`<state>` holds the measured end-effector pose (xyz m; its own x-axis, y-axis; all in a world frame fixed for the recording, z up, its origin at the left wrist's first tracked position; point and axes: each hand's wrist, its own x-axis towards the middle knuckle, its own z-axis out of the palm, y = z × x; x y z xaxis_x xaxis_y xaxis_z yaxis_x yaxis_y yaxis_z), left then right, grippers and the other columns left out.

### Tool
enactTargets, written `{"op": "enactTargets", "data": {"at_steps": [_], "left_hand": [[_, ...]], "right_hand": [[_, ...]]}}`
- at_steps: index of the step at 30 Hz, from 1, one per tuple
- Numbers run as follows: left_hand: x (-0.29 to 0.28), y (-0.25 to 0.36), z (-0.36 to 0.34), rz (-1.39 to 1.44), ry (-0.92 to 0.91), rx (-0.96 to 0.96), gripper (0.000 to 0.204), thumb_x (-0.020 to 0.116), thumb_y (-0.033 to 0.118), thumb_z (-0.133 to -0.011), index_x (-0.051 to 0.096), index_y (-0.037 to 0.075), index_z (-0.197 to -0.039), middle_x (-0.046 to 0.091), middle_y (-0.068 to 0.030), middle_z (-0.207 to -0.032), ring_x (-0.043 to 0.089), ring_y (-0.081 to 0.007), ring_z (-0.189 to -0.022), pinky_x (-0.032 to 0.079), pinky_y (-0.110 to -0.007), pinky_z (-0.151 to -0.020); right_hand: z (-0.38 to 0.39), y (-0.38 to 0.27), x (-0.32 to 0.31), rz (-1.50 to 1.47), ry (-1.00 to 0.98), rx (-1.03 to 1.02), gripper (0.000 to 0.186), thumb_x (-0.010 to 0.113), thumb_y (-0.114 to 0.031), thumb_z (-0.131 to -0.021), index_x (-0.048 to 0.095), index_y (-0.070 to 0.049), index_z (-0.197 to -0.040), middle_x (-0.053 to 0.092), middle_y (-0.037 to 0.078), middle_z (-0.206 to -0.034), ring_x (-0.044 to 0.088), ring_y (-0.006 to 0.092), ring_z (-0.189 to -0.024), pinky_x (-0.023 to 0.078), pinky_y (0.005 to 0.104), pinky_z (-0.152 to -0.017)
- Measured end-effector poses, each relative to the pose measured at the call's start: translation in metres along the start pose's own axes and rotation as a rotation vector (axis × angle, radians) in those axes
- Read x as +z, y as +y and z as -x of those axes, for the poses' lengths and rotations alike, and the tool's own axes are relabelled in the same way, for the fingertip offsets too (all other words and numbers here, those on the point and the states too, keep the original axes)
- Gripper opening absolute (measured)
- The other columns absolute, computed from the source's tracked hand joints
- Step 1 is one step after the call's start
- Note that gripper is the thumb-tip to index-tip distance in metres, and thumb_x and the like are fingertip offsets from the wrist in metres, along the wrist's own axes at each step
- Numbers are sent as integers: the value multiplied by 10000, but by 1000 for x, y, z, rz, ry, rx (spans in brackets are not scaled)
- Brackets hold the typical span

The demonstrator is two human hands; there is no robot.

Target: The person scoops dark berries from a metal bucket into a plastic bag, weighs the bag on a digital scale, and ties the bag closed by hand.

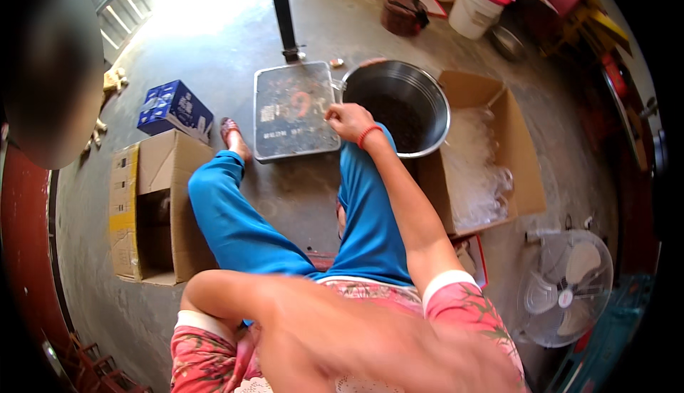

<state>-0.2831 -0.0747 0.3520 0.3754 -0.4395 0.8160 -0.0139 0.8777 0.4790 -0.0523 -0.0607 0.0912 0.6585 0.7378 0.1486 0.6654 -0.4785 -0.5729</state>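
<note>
Seated person, right hand (349, 120) at the edge of a flat metal tray (293, 110) on the floor
Its grip cannot be told; left hand hidden. A nudge might tip the tray toward the steel pot (399, 106) beside it

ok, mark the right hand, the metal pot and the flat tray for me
right hand (347, 120), head view, on the back of the hand
metal pot (417, 79), head view, on the inner wall at the far side
flat tray (288, 111), head view, on its grey middle
</note>
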Motion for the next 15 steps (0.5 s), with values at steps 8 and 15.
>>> {"op": "enactTargets", "data": {"at_steps": [8, 15], "left_hand": [[30, 2, -14, 362, 17, 338, 833, 560, 484, -693, 345, -136, -1206, 322, -363, -1220, 345, -449, -1145, 291, -418, -943], [38, -8, 18, -332, 190, 217, 716, 354, 473, -824, 327, -119, -1226, 384, -359, -1167, 272, -438, -1199, 199, -468, -979]], "right_hand": [[3, -19, -8, -41, -31, 82, 153, 516, -183, -703, 626, -145, -801, 617, 127, -793, 589, 302, -765, 468, 395, -680], [9, -10, 5, 14, -29, 36, 143, 522, -177, -695, 605, -131, -801, 624, 86, -765, 593, 271, -751, 468, 371, -665]]}}
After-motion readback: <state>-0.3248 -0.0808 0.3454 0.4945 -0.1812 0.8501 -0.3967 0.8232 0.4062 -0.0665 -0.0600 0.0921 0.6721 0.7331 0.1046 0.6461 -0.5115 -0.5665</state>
